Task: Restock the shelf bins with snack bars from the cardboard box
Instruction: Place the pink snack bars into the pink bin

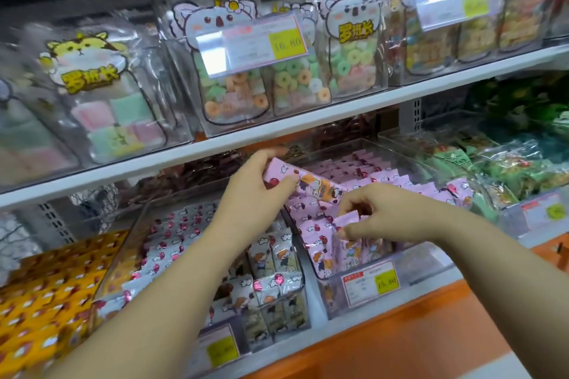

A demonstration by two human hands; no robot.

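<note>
My left hand (261, 181) grips a small stack of pink snack bars (314, 183) and holds it above the clear bin (428, 258) of pink bars on the lower shelf. My right hand (378, 212) pinches the top edge of one pink bar (346, 221) that stands at the front row of that bin. More pink bars (354, 168) fill the bin behind it in rows. The cardboard box is not in view.
To the left stands a bin of white bars (271, 258), and further left a bin of yellow bars (46, 295). Green packets (508, 169) fill the bin to the right. The upper shelf (308, 123) carries hanging candy bags (234, 71) close above my hands.
</note>
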